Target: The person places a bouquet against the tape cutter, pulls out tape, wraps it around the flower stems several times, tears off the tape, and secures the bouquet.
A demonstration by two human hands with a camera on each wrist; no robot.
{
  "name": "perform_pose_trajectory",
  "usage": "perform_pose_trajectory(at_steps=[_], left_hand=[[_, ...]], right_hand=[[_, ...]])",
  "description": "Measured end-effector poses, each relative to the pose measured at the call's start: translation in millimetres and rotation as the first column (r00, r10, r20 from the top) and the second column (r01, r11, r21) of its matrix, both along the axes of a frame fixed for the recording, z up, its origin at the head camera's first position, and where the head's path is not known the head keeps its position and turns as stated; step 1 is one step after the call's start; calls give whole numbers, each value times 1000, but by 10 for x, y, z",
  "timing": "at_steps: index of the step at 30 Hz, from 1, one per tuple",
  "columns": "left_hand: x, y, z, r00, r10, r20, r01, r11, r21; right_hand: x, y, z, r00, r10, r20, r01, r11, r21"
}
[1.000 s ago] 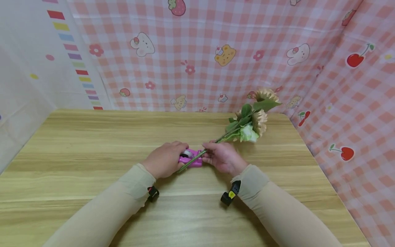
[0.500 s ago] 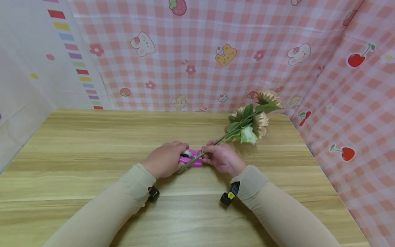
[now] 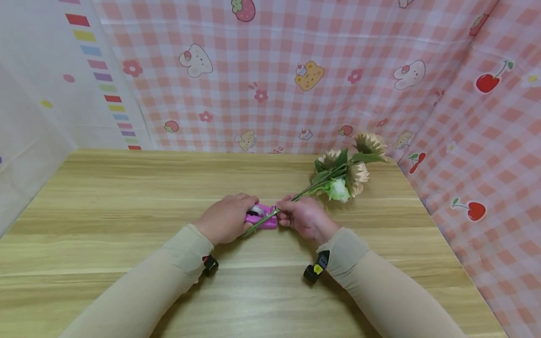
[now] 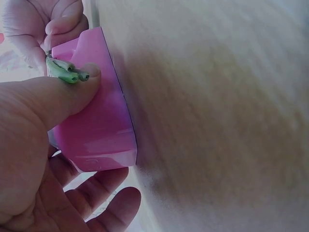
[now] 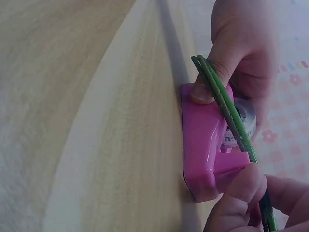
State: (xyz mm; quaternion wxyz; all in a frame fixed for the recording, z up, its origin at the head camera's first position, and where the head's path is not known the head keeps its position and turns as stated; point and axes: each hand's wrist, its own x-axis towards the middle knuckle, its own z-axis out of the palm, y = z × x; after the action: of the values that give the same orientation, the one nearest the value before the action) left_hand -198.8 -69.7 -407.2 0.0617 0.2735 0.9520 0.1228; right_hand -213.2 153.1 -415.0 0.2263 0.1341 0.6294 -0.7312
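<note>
My left hand point(image 3: 226, 218) grips a pink tape dispenser point(image 4: 104, 123) on the table, thumb on its near side and fingers round the back. A clear tape roll point(image 5: 246, 116) sits in the dispenser. Across its top, slanting, lie the green stems point(image 5: 227, 106) of an artificial flower bunch point(image 3: 359, 176), cut ends beside my left thumb. My right hand point(image 3: 308, 218) pinches these stems between thumb and fingers, right at the cutter end of the dispenser. Shiny tape shows on the stems there. The flower heads, cream and one pale green, point away to the back right.
The wood-grain table point(image 3: 127, 197) extends to both sides and toward me. Behind it hangs a pink checked cloth point(image 3: 274, 117), close to the flower heads. Another checked cloth point(image 3: 498, 188) runs along the right edge, and a white one point(image 3: 34, 117) along the left.
The flower heads have turned and dipped a little toward the table as the stems roll in my right fingers. My left hand and the tape dispenser stay in place.
</note>
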Motion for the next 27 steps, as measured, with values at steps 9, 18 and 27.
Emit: perform_pose_trajectory(at_steps=[9,18,27], left_hand=[[6,2,8,1000,3,4,-3,1000,1],[0,3,0,1000,3,3,-3,1000,0],[-6,5,3,1000,6,14,-6,1000,-3]], right_hand=[[11,-11,8,999,-12,-39,10,999,-46],[16,-22,18,998,-24,-54,20,997,-70],[16,-11,27,997,-28,-71,20,994,-106]])
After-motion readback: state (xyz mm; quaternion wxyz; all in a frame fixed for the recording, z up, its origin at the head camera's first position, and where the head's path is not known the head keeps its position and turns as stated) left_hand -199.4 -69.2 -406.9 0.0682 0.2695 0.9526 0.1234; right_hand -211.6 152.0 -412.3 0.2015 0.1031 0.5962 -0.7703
